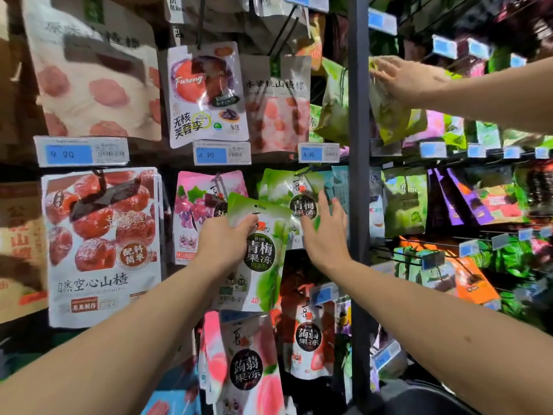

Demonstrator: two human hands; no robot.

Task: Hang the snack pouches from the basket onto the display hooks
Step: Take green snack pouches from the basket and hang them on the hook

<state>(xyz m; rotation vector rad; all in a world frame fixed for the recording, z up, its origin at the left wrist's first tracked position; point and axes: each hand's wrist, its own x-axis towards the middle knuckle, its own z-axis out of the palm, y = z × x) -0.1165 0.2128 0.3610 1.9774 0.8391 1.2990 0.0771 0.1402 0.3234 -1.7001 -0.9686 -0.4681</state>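
My left hand grips a green-and-white plum jelly pouch near its top, holding it up in front of the display. My right hand is open, its straight fingers pressing against the row of matching green pouches that hang on a hook just behind. The held pouch overlaps a pink grape pouch on the neighbouring hook. The hook itself is hidden behind the packs. No basket is in view.
A dark upright post divides the rack right of my right hand. Another person's hand handles a green pouch at the upper right. Large hawthorn bags hang left; peach jelly pouches hang below. Blue price tags line the rails.
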